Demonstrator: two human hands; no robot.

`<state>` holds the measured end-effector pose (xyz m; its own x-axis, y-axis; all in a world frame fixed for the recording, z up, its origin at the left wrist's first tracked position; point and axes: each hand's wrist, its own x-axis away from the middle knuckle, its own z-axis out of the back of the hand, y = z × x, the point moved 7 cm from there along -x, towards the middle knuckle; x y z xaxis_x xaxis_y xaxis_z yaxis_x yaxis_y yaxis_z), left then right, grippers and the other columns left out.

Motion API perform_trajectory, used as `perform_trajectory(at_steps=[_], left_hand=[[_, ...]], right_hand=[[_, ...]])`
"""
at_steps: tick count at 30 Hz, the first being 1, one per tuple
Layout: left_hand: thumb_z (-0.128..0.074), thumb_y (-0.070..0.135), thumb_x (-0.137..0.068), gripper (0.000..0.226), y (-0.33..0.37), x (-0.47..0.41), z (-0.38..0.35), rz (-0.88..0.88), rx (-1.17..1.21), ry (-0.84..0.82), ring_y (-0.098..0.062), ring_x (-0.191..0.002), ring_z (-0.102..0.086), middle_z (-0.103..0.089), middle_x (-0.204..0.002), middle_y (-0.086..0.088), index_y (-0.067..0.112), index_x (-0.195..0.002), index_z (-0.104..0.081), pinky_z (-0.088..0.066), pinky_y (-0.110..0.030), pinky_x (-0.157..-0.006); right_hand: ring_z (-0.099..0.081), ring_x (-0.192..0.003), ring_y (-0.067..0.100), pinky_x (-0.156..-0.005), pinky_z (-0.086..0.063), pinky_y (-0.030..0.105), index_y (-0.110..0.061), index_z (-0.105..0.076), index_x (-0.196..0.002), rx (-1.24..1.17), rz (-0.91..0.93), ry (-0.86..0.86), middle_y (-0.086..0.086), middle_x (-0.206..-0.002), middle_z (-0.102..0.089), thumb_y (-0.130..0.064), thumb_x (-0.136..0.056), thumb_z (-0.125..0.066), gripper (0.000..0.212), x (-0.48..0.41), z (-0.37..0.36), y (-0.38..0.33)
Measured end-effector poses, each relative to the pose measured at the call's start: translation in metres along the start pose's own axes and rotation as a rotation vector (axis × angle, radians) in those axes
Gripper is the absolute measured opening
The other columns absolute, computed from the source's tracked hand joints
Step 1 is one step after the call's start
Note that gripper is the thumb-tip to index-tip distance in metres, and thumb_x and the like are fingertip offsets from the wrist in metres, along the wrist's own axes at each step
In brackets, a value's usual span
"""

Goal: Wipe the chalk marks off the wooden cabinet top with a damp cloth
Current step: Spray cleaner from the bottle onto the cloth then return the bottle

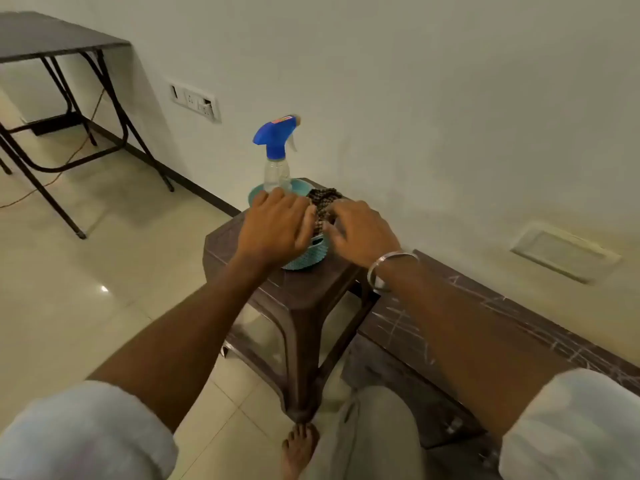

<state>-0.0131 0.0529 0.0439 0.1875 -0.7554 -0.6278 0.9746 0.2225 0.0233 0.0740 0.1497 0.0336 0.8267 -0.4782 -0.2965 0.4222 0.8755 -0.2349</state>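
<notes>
Fingers either side of cloth

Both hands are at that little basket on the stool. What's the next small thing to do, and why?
Probably pinch the checked cloth and lift it out of the teal basket. The left hand lies over the basket, the right hand curls its fingers at the cloth's edge, grip unclear, and the chalk marks on the cabinet top are unwiped. The spray bottle stands just behind.

You're reaching toward 12 o'clock, both palms down. Your left hand is at 11 o'clock, fingers loosely spread. Your right hand is at 1 o'clock, fingers curled downward, its grip unclear.
</notes>
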Motion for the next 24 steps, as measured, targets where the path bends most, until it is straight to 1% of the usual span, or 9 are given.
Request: perform_trajectory(at_steps=[2,5,9,12,14,17,20,22,24], left_hand=[[-0.031,0.037,-0.1,0.042,-0.026,0.003,0.004,0.118,0.063,0.059,-0.023,-0.063,-0.047,-0.055,-0.071,-0.009,0.009,-0.081,-0.055,-0.04,-0.038,-0.065],[-0.032,0.047,-0.099,0.043,-0.059,0.004,0.003,0.3,0.099,0.082,-0.021,-0.059,-0.044,-0.05,-0.072,-0.006,0.01,-0.085,-0.051,-0.037,-0.035,-0.055],[-0.041,0.058,-0.097,0.05,-0.077,-0.002,-0.01,0.366,0.145,0.07,-0.022,-0.07,-0.051,-0.054,-0.092,-0.008,0.009,-0.104,-0.049,-0.048,-0.04,-0.06],[-0.049,0.06,-0.094,0.06,-0.082,-0.008,-0.02,0.404,0.214,0.074,-0.022,-0.08,-0.054,-0.056,-0.109,-0.01,0.007,-0.121,-0.047,-0.049,-0.038,-0.066],[-0.053,0.06,-0.093,0.064,-0.083,-0.01,-0.026,0.445,0.264,0.089,-0.02,-0.088,-0.054,-0.055,-0.116,-0.01,0.007,-0.127,-0.045,-0.047,-0.034,-0.07],[-0.056,0.062,-0.09,0.069,-0.09,-0.014,-0.034,0.544,0.37,0.125,-0.016,-0.096,-0.054,-0.056,-0.121,-0.006,0.01,-0.133,-0.041,-0.049,-0.03,-0.077],[-0.059,0.06,-0.088,0.072,-0.095,-0.02,-0.043,0.586,0.534,0.109,-0.021,-0.102,-0.061,-0.057,-0.126,-0.005,0.014,-0.139,-0.037,-0.056,-0.039,-0.085],[-0.062,0.051,-0.091,0.066,-0.094,-0.023,-0.047,0.594,0.614,0.088,-0.021,-0.102,-0.063,-0.06,-0.124,-0.005,0.013,-0.139,-0.038,-0.056,-0.037,-0.084],[-0.062,0.041,-0.095,0.053,-0.091,-0.025,-0.05,0.612,0.67,0.084,-0.019,-0.099,-0.064,-0.062,-0.116,-0.002,0.011,-0.134,-0.043,-0.054,-0.032,-0.081]], right_hand=[[-0.052,-0.114,0.026,-0.089,-0.044,0.038,-0.016,-0.052,-0.123,0.003,-0.007,0.003,0.005,-0.125,-0.058,-0.038,-0.089,-0.054,0.04,-0.022,-0.012,-0.011],[-0.047,-0.119,0.031,-0.093,-0.043,0.043,-0.014,-0.046,-0.131,0.065,-0.046,-0.106,0.009,-0.133,-0.052,-0.038,-0.082,-0.059,0.055,-0.052,-0.035,-0.021],[-0.042,-0.124,0.032,-0.098,-0.042,0.046,-0.016,-0.043,-0.134,0.181,-0.125,-0.218,0.01,-0.136,-0.048,-0.049,-0.072,-0.065,0.074,-0.076,-0.059,-0.015],[-0.038,-0.13,0.033,-0.103,-0.038,0.047,-0.018,-0.037,-0.139,0.286,-0.136,-0.288,0.009,-0.141,-0.044,-0.052,-0.07,-0.069,0.084,-0.08,-0.074,-0.013],[-0.041,-0.128,0.032,-0.1,-0.04,0.047,-0.018,-0.037,-0.137,0.332,-0.147,-0.278,0.01,-0.139,-0.045,-0.047,-0.072,-0.071,0.079,-0.081,-0.081,-0.013],[-0.048,-0.122,0.032,-0.091,-0.046,0.044,-0.016,-0.038,-0.135,0.39,-0.174,-0.266,0.013,-0.134,-0.049,-0.037,-0.077,-0.071,0.07,-0.084,-0.086,-0.016],[-0.053,-0.118,0.032,-0.084,-0.049,0.042,-0.013,-0.041,-0.133,0.458,-0.216,-0.307,0.015,-0.128,-0.054,-0.028,-0.08,-0.07,0.062,-0.085,-0.085,-0.016],[-0.058,-0.113,0.03,-0.082,-0.049,0.039,-0.012,-0.05,-0.126,0.465,-0.23,-0.317,0.012,-0.121,-0.059,-0.027,-0.083,-0.067,0.048,-0.087,-0.083,-0.017],[-0.061,-0.108,0.029,-0.082,-0.051,0.039,-0.012,-0.057,-0.12,0.429,-0.214,-0.318,0.01,-0.116,-0.062,-0.028,-0.084,-0.066,0.04,-0.086,-0.081,-0.018]])
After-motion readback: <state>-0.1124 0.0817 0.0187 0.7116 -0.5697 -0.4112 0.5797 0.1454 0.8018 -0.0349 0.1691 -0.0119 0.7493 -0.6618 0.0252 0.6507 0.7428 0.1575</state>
